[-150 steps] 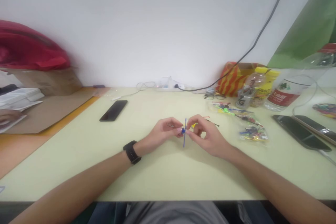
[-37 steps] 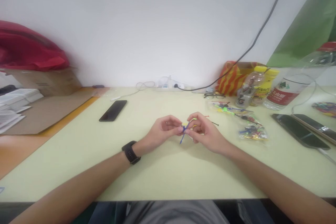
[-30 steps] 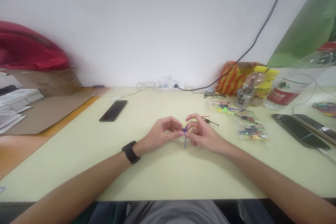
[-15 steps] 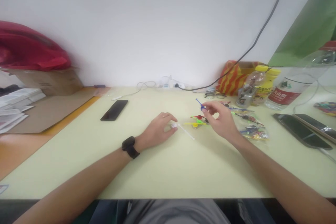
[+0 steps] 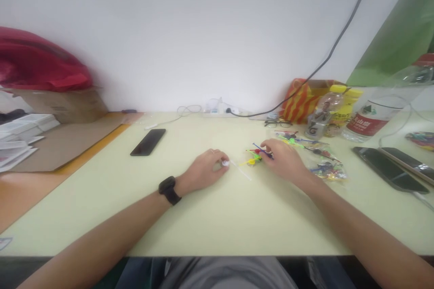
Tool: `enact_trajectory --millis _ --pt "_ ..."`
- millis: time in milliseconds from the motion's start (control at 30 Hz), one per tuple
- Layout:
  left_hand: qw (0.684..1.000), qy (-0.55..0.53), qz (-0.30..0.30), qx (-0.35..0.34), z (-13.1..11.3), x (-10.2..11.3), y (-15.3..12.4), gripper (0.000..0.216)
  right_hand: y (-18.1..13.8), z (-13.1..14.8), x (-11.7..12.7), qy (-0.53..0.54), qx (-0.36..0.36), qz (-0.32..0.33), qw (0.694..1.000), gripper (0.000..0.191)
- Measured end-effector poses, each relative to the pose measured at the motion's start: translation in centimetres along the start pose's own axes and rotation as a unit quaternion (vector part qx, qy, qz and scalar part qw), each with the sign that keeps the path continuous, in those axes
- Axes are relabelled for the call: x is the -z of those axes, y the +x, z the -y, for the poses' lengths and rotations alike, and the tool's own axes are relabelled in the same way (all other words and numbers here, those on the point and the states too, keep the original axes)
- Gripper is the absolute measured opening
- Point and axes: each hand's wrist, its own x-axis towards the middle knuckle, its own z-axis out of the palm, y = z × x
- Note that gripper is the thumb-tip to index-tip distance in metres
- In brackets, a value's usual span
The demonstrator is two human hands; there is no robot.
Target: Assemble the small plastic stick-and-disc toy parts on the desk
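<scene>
On the table, my left hand (image 5: 205, 169) pinches the round white end of a thin white plastic stick (image 5: 241, 171) between thumb and forefinger. The rest of the stick points toward the lower right. My right hand (image 5: 284, 159) is low over a small pile of coloured plastic pieces, thumb and forefinger apart. A thin blue plastic stick (image 5: 258, 148) lies across the pile, in the gap between those fingers. Beneath and beside it are a yellow piece (image 5: 251, 162), a green piece (image 5: 255, 157) and a red one, partly covered.
Clear bags of coloured pieces (image 5: 328, 170) lie right of my right hand. Farther right are phones (image 5: 389, 169) and a large bottle (image 5: 369, 117). Glasses (image 5: 278, 123) and a power strip (image 5: 220, 110) sit by the wall. A black phone (image 5: 148, 142) lies left.
My right hand has come down onto the coloured pile with the blue stick, and its fingers have parted around it. My left hand stays nearly still with the white stick.
</scene>
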Motion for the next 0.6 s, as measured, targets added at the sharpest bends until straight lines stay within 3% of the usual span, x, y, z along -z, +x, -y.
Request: enact_trajectory --millis 100,200,267,367,600 --pt "1.000 0.000 -0.001 -0.003 0.0 -0.1 0.0 0.016 -0.5 1.3 0.3 0.070 0.074 -0.026 0.994 0.013" --pt "1.000 -0.011 -0.008 0.000 0.0 -0.2 0.0 0.020 -1.6 3.3 0.2 0.142 0.186 0.027 0.972 0.012" --pt "1.000 -0.025 -0.011 0.005 0.0 -0.2 0.1 0.021 -2.4 4.5 -0.2 0.121 0.240 0.071 0.961 0.012" --pt "0.999 -0.045 -0.016 0.018 0.1 -0.3 0.1 0.016 -3.3 5.6 -0.7 0.066 0.267 0.106 0.956 0.013" --pt "0.996 -0.071 -0.031 0.049 0.3 -0.5 0.3 0.013 -3.1 5.3 -0.8 0.048 0.268 0.109 0.956 0.013"
